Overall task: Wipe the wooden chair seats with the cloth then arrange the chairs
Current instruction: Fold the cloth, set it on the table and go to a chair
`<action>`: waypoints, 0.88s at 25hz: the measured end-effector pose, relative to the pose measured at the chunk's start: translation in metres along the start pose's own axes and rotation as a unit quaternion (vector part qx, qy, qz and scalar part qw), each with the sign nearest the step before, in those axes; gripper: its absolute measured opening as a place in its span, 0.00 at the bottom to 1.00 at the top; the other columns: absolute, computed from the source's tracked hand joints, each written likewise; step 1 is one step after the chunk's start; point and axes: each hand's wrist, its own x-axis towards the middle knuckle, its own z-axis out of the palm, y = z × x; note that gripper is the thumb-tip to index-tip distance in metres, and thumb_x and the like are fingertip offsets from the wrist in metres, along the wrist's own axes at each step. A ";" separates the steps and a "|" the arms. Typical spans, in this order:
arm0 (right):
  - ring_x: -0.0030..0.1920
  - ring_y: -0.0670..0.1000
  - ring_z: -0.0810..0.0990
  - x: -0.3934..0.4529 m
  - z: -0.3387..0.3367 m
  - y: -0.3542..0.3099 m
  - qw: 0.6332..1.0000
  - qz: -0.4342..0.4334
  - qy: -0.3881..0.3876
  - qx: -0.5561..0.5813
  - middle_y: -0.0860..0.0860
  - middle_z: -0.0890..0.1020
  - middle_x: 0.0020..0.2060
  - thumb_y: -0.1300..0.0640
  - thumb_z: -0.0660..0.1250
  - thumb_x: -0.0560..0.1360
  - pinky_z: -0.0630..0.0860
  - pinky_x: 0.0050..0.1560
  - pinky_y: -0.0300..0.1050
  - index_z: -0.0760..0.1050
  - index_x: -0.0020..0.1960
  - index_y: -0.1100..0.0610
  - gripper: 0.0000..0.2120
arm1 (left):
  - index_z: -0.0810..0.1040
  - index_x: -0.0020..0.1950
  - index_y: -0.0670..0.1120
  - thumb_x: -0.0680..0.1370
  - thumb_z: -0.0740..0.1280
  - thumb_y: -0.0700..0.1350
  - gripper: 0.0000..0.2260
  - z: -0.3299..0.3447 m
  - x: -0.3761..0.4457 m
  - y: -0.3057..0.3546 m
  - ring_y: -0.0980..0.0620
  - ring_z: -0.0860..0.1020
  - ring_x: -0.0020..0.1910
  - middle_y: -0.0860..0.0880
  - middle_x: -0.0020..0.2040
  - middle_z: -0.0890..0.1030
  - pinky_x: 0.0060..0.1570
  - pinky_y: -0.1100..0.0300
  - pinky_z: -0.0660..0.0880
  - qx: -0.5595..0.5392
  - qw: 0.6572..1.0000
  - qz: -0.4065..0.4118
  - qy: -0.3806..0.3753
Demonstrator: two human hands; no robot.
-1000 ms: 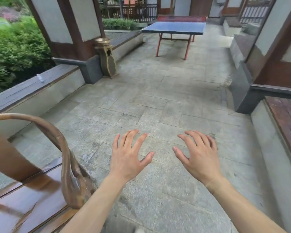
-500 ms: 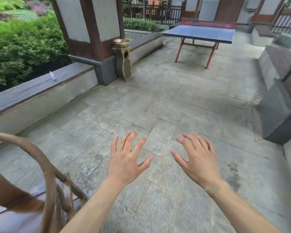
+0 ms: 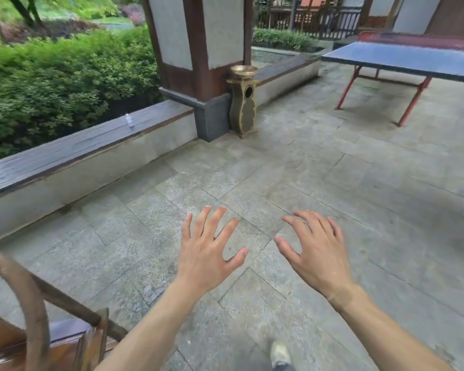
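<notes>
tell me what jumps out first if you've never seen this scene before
Two bare hands, the left hand and the right hand, spread open and empty over the grey stone paving in the middle foreground. Behind them to the right stands a blue table tennis table on red legs. The curved arm of a wooden chair cuts in at the bottom left corner.

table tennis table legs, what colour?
Red legs under the blue table tennis table; head view.
</notes>
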 end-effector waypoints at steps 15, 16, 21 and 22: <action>0.66 0.54 0.76 0.266 0.165 -0.057 0.949 -0.249 -0.080 0.176 0.49 0.79 0.62 0.36 0.58 0.76 0.68 0.67 0.60 0.77 0.62 0.47 0.22 | 0.76 0.68 0.53 0.77 0.59 0.68 0.27 0.053 0.092 -0.123 0.43 0.69 0.74 0.47 0.73 0.72 0.72 0.33 0.60 0.139 0.952 -0.272 -0.003; 0.66 0.54 0.76 0.278 0.178 -0.076 0.941 -0.268 -0.085 0.186 0.49 0.79 0.62 0.36 0.58 0.76 0.68 0.67 0.60 0.77 0.62 0.47 0.22 | 0.76 0.68 0.53 0.77 0.58 0.68 0.27 0.053 0.089 -0.140 0.43 0.68 0.74 0.47 0.73 0.72 0.72 0.34 0.59 0.151 0.944 -0.295 -0.001; 0.66 0.54 0.76 0.344 0.240 -0.178 0.901 -0.361 -0.089 0.224 0.49 0.79 0.62 0.36 0.58 0.77 0.69 0.67 0.61 0.76 0.63 0.48 0.22 | 0.76 0.69 0.53 0.76 0.58 0.68 0.28 0.057 0.085 -0.240 0.44 0.67 0.75 0.47 0.74 0.71 0.73 0.34 0.58 0.202 0.902 -0.381 0.017; 0.66 0.54 0.76 0.358 0.251 -0.198 0.894 -0.375 -0.088 0.230 0.49 0.79 0.62 0.36 0.58 0.77 0.69 0.66 0.61 0.77 0.63 0.48 0.22 | 0.76 0.69 0.53 0.76 0.58 0.68 0.28 0.056 0.087 -0.259 0.44 0.66 0.75 0.47 0.74 0.71 0.73 0.34 0.59 0.208 0.895 -0.394 0.023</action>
